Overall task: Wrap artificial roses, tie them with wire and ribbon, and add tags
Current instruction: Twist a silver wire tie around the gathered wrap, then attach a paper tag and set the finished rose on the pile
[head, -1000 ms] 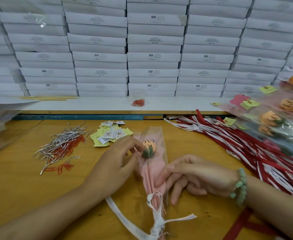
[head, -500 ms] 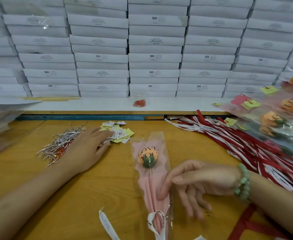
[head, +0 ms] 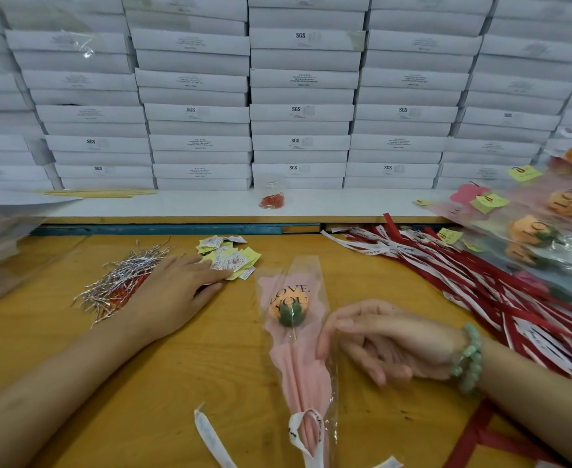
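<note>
Fingers [head: 210,270] of the left hand [head: 173,292] are laid straight and slightly spread, their tips resting on the near edge of the tag pile [head: 235,256]; no tag is seen to be pinched. Fingers of the right hand [head: 389,342] are loosely curled, with the index tip touching the right edge of the wrapped rose [head: 291,309]. Whether the cellophane is pinched cannot be told.

The wrapped rose is laid flat on the table [head: 210,383] between the two hands. Its long axis runs away from the person, with the bloom at the far end and the tied ribbon [head: 303,430] at the near end. The tag pile is placed just beyond and left of the bloom, so the left hand is judged the nearer to the tags.

Against the frame half a second earlier, the left hand is found advanced from beside the wire ties [head: 122,282] onto the tags. A second earlier it was at the bloom. The rose is noted in much the same place.
</note>
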`<control>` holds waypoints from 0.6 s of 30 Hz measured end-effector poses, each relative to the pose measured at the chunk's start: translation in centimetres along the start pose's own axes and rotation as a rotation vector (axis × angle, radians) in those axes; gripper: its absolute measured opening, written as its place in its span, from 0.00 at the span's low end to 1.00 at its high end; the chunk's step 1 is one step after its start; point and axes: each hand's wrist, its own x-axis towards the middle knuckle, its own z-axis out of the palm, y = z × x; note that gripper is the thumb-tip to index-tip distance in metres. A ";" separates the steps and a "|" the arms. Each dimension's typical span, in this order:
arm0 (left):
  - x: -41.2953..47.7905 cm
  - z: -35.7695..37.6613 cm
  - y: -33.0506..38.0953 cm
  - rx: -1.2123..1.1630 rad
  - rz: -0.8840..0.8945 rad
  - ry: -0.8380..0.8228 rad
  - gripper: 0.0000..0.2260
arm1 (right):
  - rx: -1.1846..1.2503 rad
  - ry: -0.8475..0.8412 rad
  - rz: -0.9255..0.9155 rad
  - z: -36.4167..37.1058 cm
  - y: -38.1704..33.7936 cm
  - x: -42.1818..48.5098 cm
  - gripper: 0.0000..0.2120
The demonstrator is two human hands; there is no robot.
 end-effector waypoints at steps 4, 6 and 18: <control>-0.3 -0.2 0.3 -0.045 -0.004 0.103 0.18 | -0.016 0.017 0.005 0.0 -0.1 -0.1 0.15; -0.4 -0.3 0.4 -0.050 -0.017 0.167 0.18 | -0.016 0.023 0.007 0.0 -0.1 -0.1 0.14; -0.6 -0.8 1.2 0.036 -0.103 0.383 0.10 | -0.006 0.042 -0.011 0.1 0.1 -0.1 0.12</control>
